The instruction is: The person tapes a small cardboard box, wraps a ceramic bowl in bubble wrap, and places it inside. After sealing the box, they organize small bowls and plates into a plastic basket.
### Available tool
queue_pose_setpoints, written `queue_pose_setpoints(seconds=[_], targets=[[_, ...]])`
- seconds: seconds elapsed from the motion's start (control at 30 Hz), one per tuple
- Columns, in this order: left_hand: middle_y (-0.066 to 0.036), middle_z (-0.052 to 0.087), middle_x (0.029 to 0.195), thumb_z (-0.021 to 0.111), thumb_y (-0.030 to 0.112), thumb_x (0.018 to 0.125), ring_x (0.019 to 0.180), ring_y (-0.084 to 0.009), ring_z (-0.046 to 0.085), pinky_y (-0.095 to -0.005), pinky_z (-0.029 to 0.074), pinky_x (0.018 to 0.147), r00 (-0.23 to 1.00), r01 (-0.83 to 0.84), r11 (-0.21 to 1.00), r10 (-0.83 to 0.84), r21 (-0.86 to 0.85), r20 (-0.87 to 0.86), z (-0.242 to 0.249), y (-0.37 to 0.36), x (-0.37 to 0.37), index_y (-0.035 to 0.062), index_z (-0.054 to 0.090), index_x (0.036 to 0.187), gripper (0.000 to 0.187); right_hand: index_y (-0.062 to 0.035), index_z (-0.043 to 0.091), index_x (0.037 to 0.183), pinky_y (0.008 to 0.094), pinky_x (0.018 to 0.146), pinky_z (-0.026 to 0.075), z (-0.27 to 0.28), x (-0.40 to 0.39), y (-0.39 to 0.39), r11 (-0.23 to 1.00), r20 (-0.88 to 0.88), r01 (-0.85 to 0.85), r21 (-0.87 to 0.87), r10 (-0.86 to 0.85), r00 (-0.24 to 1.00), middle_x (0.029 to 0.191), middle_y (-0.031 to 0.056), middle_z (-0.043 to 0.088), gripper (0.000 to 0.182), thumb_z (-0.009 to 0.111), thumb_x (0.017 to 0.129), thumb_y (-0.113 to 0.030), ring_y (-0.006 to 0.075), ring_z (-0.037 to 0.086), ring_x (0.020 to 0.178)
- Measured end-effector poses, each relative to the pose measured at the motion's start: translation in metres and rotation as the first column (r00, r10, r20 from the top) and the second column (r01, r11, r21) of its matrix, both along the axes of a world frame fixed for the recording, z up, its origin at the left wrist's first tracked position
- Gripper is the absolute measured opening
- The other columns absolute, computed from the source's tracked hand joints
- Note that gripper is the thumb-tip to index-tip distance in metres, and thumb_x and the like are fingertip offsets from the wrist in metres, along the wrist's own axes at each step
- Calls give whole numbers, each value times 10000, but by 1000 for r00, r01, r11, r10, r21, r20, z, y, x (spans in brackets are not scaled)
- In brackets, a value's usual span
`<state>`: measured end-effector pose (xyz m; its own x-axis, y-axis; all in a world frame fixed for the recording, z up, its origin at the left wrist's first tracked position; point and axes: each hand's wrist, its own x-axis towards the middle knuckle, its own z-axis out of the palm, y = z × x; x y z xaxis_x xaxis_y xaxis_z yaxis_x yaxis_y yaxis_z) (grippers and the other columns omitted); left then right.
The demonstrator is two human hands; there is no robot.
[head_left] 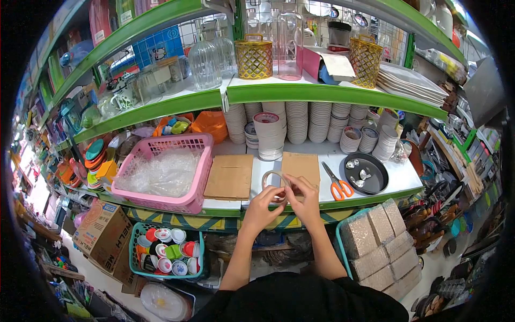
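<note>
Near the centre of the frame, both hands meet at a roll of clear tape that is held just above the front edge of the white shelf. The left hand has its fingers closed around the lower side of the roll, and the right hand pinches at its right edge with thumb and forefinger. Orange scissors lie just to the right, a pink basket stands at the left, and two cardboard pieces lie between them.
</note>
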<state>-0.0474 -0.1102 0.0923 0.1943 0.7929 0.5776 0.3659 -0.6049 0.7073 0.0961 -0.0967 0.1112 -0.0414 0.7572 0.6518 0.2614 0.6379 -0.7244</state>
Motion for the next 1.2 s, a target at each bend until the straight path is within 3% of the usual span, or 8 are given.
queue_pose_setpoints(seconds=[0.27,0.43,0.7,0.8,0.87,0.97,1.07,1.2], targets=[[-109,642,954,707,11,669,875,-268,609,-352,498,774,979,-47,977,87,209,-186,3,-3,-9,22,625,1024,364,-60,601,1174,239,600,482,-11,3,6,978,-89,-139,-156,126,988,846,76,592,326,592,850,-31,107,579,670],[-87,656,919,710,15,670,852,-245,609,-350,500,769,972,-73,972,119,223,-203,7,-5,-10,28,651,978,314,-71,596,1186,227,585,437,-19,5,11,968,-103,-151,-201,132,986,813,48,562,359,620,828,-44,100,505,643],[-60,663,902,706,8,654,881,-236,598,-345,503,772,958,-72,964,139,256,-251,6,-3,-14,43,668,956,306,-80,538,1258,224,575,437,-14,11,8,900,-170,-293,-322,249,953,785,25,507,432,602,835,-22,75,517,645],[-82,623,1074,717,30,641,985,-260,573,-361,489,832,949,-72,967,142,243,-282,6,-3,-14,55,673,950,313,-81,530,1275,219,571,440,-16,12,9,893,-191,-314,-322,264,945,796,23,515,437,597,847,-26,73,528,644],[-121,501,1277,740,73,631,1127,-300,516,-396,454,920,879,-214,877,364,429,-306,21,-10,-10,92,641,1057,438,-79,534,1275,216,569,443,-15,12,9,905,-196,-310,-291,261,945,802,23,522,430,599,853,-32,74,534,645],[-150,392,1377,765,118,613,1221,-334,453,-427,409,984,899,-291,901,372,322,-229,20,-8,-9,107,551,1205,630,-81,548,1267,214,581,463,-12,10,6,915,-171,-291,-280,251,953,831,27,549,408,602,864,-49,78,551,658],[-155,421,1356,777,143,607,1237,-338,444,-434,406,988,949,-250,938,287,240,-131,12,-3,-12,97,460,1295,759,-83,562,1253,213,595,483,-16,8,6,946,-158,-254,-203,225,962,870,39,578,406,621,853,-53,81,568,688],[-130,424,1352,779,172,625,1225,-325,442,-433,413,975,945,-281,934,309,220,-105,10,-3,-13,84,450,1308,764,-51,541,1271,211,661,499,0,5,-4,957,-95,-211,-200,195,976,874,18,549,481,643,807,28,78,583,738]])
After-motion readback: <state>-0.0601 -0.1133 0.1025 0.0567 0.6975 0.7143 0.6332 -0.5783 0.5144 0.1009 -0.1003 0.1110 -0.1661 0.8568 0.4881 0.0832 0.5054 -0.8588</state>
